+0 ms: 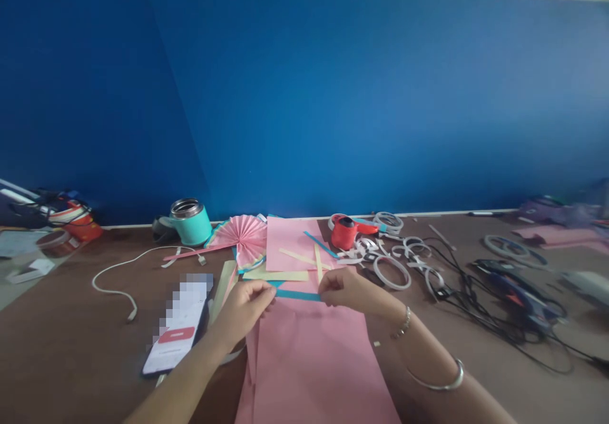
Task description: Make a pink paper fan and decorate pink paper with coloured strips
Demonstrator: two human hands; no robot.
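Note:
A narrow blue paper strip (299,295) lies across the top part of a large pink paper sheet (318,360). My left hand (247,303) pinches the strip's left end between thumb and fingers. At its other end, my right hand (340,286) has its fingers closed on the strip. Just beyond my hands are a pale yellow paper strip (278,274) and a smaller pink sheet (290,237) with thin yellow and blue strips on it. A pleated pink paper fan (247,237) with blue and yellow edging rests to the left of that sheet.
A phone (178,329) lies left of the pink paper, near a white cable (102,271). Behind stands a turquoise mug (193,224). To the right are a red tool (345,232), tape rolls (392,271) and tangled black cables (490,316). A blue partition (356,106) borders the back.

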